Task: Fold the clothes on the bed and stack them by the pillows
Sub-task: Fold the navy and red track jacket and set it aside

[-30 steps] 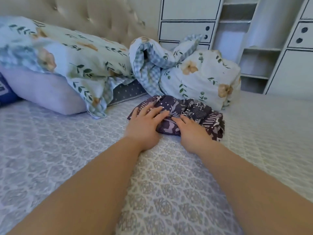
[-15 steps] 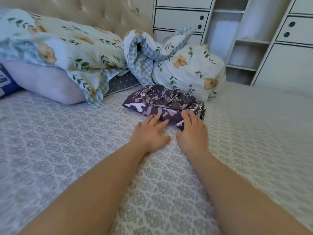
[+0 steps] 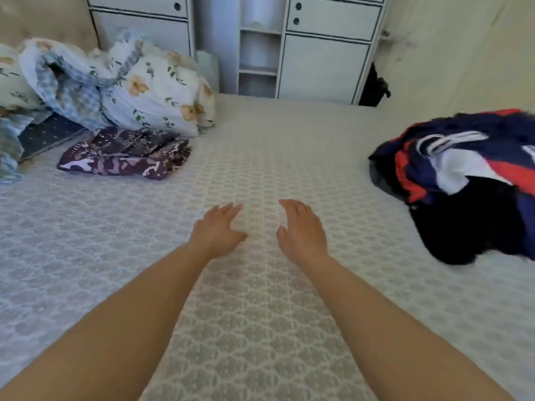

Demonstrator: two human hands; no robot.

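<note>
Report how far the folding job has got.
Done: one purple patterned garment lies folded beside the floral pillows. In hand: nothing; left hand and right hand are open and empty over the bedspread. Left: the navy, red and white clothes pile at the right, unfolded.

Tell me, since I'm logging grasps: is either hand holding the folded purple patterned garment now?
No: the left hand and right hand hover open over the bedspread, apart from the folded purple patterned garment.

Home bedroom, bed (image 3: 260,157), pillows (image 3: 156,91), wardrobe (image 3: 324,53)
</note>
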